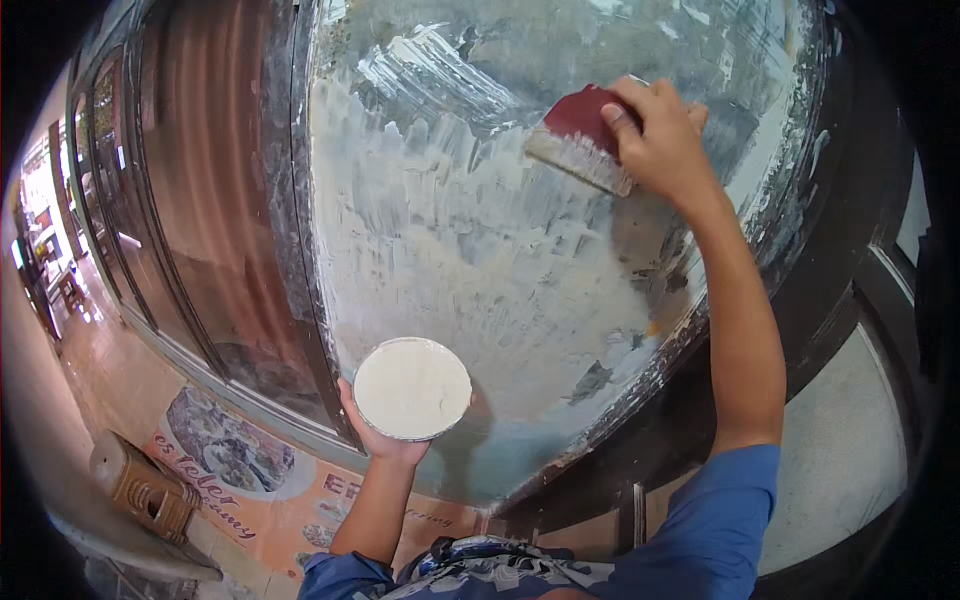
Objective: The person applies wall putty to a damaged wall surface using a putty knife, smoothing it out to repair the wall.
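Right hand (665, 140) gripping scraper (583, 138) flat against panel (450, 230), upper right edge; left hand (385, 435) cupping putty bowl (412, 388) near for reloading.

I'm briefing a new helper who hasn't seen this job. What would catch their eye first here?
Most striking is the large panel filling the middle, smeared with streaky white paste. High on it, the right hand presses a wide red-handled scraper against the surface. Lower down, the left hand holds up a round bowl of white paste.
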Demonstrator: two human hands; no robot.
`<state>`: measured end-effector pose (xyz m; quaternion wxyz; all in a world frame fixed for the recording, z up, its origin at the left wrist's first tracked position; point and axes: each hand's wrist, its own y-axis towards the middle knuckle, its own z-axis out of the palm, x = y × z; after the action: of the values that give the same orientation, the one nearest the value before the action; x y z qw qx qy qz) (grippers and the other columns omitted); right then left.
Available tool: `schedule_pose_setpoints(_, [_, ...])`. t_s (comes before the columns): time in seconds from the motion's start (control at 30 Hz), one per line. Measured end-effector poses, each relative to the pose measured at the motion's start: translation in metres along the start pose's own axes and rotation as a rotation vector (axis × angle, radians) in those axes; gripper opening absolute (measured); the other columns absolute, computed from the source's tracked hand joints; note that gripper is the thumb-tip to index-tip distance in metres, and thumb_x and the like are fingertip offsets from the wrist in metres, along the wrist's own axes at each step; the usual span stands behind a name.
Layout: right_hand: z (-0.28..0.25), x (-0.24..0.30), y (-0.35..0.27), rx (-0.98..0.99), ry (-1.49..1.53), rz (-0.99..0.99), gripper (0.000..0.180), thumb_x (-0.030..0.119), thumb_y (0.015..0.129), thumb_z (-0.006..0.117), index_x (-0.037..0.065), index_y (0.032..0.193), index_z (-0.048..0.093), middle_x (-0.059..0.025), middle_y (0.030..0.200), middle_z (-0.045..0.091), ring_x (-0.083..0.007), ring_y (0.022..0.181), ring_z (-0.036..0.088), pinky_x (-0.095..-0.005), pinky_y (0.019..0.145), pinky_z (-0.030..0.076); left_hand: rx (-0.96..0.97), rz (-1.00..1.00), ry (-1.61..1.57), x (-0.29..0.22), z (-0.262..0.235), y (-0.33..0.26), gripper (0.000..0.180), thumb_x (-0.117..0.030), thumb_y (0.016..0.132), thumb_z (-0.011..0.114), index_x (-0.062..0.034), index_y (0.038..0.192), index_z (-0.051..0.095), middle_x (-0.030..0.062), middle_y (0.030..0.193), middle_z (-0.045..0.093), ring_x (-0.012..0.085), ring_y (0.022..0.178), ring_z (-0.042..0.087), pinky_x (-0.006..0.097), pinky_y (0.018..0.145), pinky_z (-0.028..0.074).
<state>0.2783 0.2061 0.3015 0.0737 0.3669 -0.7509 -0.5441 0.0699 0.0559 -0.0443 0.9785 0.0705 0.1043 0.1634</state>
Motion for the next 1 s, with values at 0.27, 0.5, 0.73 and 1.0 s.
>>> schedule_pose_setpoints(0.27, [-0.004,-0.007,0.004,-0.071,-0.050,-0.017,0.018,0.027,0.093,0.060,0.017,0.105,0.069,-0.0097,0.086,0.065,-0.0276,0.098,0.056,-0.0491,0.090,0.028,-0.032,-0.002,-0.023,0.010,-0.005,0.010,0.085,-0.077,0.089,0.033,-0.0134,0.144,0.046,0.0150,0.144,0.049,0.0436,0.126,0.051,0.068,0.101,0.042])
schedule_pose_setpoints(0.5, [-0.003,0.000,0.010,0.005,-0.157,-0.019,0.019,0.026,0.094,0.059,0.017,0.106,0.069,-0.0098,0.088,0.066,-0.0260,0.098,0.057,-0.0503,0.091,0.028,-0.029,0.001,-0.021,0.002,0.002,0.013,0.086,-0.078,0.088,0.034,-0.0135,0.144,0.046,0.0163,0.144,0.048,0.0466,0.125,0.050,0.075,0.095,0.042])
schedule_pose_setpoints(0.73, [0.004,0.015,0.000,0.100,-0.058,-0.124,0.018,0.024,0.093,0.059,0.015,0.105,0.068,-0.0109,0.088,0.066,-0.0269,0.100,0.056,-0.0499,0.091,0.029,-0.016,0.001,-0.059,-0.009,0.006,0.009,0.086,-0.078,0.088,0.034,-0.0136,0.144,0.045,0.0163,0.144,0.048,0.0469,0.126,0.049,0.079,0.093,0.040])
schedule_pose_setpoints(1.0, [0.010,0.000,0.000,0.001,0.022,-0.137,0.018,0.026,0.094,0.060,0.015,0.106,0.068,-0.0093,0.092,0.061,-0.0254,0.095,0.054,-0.0439,0.093,0.026,-0.011,-0.024,-0.169,-0.017,0.019,0.010,0.085,-0.079,0.088,0.035,-0.0156,0.144,0.046,0.0149,0.147,0.045,0.0467,0.128,0.048,0.079,0.095,0.038])
